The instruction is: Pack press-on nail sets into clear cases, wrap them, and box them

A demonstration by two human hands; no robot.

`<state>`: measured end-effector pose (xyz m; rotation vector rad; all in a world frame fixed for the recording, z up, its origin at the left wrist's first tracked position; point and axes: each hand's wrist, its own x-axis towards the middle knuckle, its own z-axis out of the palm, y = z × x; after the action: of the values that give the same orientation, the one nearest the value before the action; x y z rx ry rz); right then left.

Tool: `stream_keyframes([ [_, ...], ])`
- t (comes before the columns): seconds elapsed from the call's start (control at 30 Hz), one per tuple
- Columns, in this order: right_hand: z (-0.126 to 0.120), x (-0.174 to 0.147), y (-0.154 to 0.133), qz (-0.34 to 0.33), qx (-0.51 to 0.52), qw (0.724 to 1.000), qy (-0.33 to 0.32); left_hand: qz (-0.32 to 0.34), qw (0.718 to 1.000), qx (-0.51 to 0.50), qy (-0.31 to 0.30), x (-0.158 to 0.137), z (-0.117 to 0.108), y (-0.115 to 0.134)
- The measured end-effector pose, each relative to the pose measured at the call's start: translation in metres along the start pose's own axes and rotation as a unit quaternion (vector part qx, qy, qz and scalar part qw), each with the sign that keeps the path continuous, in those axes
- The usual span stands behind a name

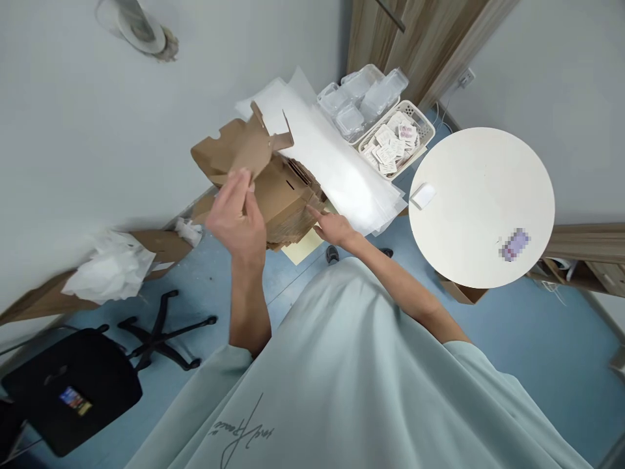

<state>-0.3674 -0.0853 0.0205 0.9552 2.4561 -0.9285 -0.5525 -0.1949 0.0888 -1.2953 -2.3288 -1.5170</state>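
Note:
My left hand (237,215) pinches the edge of a brown cardboard sheet (252,151), a die-cut piece with slots and tabs. It is raised and tilted over a stack of flat brown cardboard (282,195). Against the near right side of that stack rests my right hand (333,227), its index finger stretched out to the cardboard edge and the other fingers partly bent. Nothing shows in its grasp. Beneath the stack a pale yellow sheet (303,246) sticks out. White sheets (336,163) lie just to the right of the cardboard.
A basket with clear plastic boxes (361,98) and a white basket (424,140) of small printed cards stand at the back. To the right is a round white table (478,195) with a small white object (422,195). A black chair (78,384) is at left, near white crumpled bags (112,264).

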Motion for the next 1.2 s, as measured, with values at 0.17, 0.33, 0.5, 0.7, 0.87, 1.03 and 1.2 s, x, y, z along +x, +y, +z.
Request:
stream_keyframes([
  [0.17,-0.042,-0.053,0.05,-0.023,0.197,0.964,0.178,0.085,0.996,0.023,0.031,0.017,-0.005,0.065],
  [0.33,-0.098,-0.152,0.113,-0.011,0.306,0.852,0.426,0.102,0.988,-0.065,-0.092,0.002,0.048,0.121],
  [0.5,-0.123,-0.245,0.18,-0.009,0.326,0.78,0.535,0.062,0.943,-0.156,-0.287,-0.029,0.135,0.166],
  [0.7,-0.111,-0.312,0.287,0.099,0.335,0.766,0.539,0.278,0.863,-0.216,-0.361,-0.076,0.258,0.217],
  [0.87,-0.082,-0.348,0.383,0.2,0.332,0.773,0.503,0.436,0.786,-0.226,-0.375,-0.128,0.351,0.254],
  [1.03,-0.036,-0.361,0.46,0.31,0.334,0.766,0.453,0.465,0.736,-0.214,-0.443,-0.183,0.41,0.269],
  [1.2,0.012,-0.351,0.503,0.35,0.38,0.73,0.447,0.423,0.689,-0.185,-0.559,-0.237,0.452,0.252],
])
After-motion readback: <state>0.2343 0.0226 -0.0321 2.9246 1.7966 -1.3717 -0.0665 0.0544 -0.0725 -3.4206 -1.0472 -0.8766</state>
